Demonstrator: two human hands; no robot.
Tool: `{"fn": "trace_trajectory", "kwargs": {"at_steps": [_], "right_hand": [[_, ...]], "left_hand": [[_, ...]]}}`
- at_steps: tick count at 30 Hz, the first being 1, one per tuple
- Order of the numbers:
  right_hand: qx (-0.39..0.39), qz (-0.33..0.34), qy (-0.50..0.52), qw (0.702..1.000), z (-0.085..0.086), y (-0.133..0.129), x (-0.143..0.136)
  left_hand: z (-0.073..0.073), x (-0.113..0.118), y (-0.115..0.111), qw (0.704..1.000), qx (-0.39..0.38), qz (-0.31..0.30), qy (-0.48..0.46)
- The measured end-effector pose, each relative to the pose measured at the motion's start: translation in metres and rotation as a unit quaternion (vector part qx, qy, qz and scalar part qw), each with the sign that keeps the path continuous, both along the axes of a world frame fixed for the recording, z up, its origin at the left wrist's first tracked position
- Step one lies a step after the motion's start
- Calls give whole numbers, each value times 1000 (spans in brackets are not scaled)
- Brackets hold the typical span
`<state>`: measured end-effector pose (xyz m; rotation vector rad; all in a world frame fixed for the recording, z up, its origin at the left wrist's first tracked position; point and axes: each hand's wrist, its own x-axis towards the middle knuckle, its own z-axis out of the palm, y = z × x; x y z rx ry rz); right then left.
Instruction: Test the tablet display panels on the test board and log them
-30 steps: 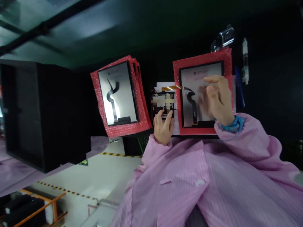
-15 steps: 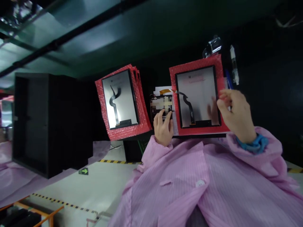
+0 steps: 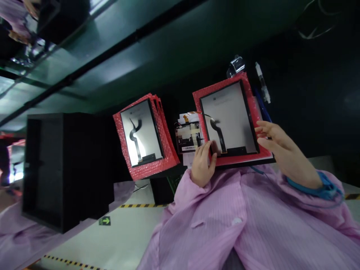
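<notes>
My left hand (image 3: 201,165) rests at the lower left corner of an LCD screen panel (image 3: 230,112), fingertips on its edge and thumb apart. The panel lies back side up on red bubble wrap (image 3: 198,98), a dark flex cable (image 3: 218,135) on it. An orange strip (image 3: 192,113) leads from the cable's top towards a small open device with a circuit board (image 3: 187,133), left of the panel. My right hand (image 3: 285,153) is at the wrap's right edge, fingers stretched and thumb apart; whether it touches the wrap is unclear.
A second screen panel (image 3: 146,131) lies on stacked red bubble wrap (image 3: 168,159) to the left. A black box (image 3: 63,168) stands farther left. Beyond the right panel are a clear roll-like item (image 3: 236,64), a white pen (image 3: 263,82) and a blue pen (image 3: 263,107).
My left hand has gone from the circuit board to the panel's lower left corner. My right hand's fingers have straightened. The panel and its wrap are turned slightly; the camera view has shifted too.
</notes>
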<state>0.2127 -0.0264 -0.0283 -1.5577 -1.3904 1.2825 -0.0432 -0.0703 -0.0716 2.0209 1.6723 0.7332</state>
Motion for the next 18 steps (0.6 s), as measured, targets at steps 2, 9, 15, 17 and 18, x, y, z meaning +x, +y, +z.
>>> {"fn": "trace_trajectory", "kwargs": {"at_steps": [2,9,15,17,18], "right_hand": [[42,32,28,998,27,-4,-5],[167,294,85,937,72,-7,-63],[47,172,83,981,15,-6,-115],[57,195,82,976,5,-10,-125],[74,226,94,967,4,-12,-128]], "left_hand": [[11,-7,7,996,-67,9,-52],[52,-13,39,913,-77,149,-372],[76,-22,43,835,-197,210,-468],[78,-27,43,855,-195,217,-427],[78,-29,43,864,-191,220,-410]]}}
